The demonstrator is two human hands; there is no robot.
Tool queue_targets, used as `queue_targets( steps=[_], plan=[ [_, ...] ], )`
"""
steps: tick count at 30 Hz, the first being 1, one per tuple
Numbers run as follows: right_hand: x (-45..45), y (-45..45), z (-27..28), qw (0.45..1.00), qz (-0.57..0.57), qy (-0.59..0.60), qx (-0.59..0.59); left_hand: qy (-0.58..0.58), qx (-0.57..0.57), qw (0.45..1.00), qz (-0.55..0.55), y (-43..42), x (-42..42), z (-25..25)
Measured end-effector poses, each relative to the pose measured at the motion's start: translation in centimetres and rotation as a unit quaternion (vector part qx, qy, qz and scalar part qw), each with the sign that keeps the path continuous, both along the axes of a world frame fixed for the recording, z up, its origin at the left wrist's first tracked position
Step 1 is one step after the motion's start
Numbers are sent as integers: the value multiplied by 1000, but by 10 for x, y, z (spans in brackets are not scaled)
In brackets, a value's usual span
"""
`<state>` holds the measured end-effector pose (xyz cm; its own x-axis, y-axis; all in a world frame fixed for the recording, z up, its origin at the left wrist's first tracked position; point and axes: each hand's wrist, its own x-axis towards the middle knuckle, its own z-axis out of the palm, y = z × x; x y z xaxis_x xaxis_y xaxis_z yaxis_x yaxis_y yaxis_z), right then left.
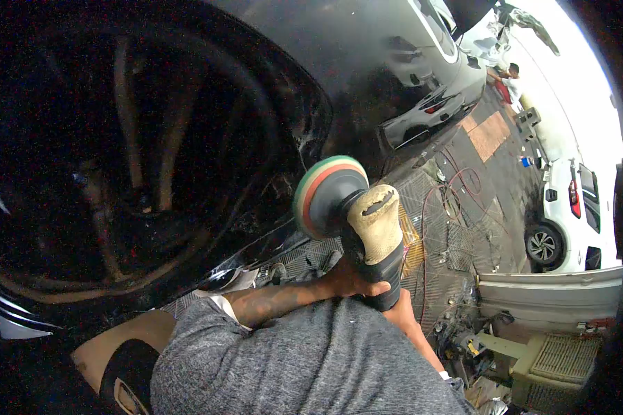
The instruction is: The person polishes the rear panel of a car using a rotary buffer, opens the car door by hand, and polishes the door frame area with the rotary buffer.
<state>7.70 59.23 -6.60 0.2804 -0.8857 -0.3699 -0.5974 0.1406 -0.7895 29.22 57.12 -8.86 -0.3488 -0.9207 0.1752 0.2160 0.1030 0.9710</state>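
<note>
A polisher [374,225] with a worn tan head cover and a black body is held in front of my torso. Its round pad [315,187], edged in green, cream and orange, faces the glossy black car [367,76]; whether it touches the panel I cannot tell. My left hand [356,279] is closed around the black body, its far fingers hidden. Lower down, my right hand [400,312] grips the rear end of the same tool, partly covered by it.
A red hose [426,235] lies coiled across the matted floor at right. Beyond it stands a white car [567,221]. A beige slatted machine [557,366] is at lower right. Farther off, another person [511,86] is near the wall.
</note>
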Motion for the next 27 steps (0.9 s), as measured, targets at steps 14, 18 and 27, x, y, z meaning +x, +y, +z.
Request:
queue_targets(
  steps=[14, 18, 27],
  plan=[
    [-2, -18, -10, 999, 27, -20, -24, -44, -36, 997, 49, -7, 2, 8],
    [-4, -28, -17, 999, 36, -11, -9, 4, -6, 999, 38, -11, 2, 0],
    [-7, -44, 1, 999, 50, 12, -14, -70, -22, 997, 1, -31, -6, -4]
  ],
)
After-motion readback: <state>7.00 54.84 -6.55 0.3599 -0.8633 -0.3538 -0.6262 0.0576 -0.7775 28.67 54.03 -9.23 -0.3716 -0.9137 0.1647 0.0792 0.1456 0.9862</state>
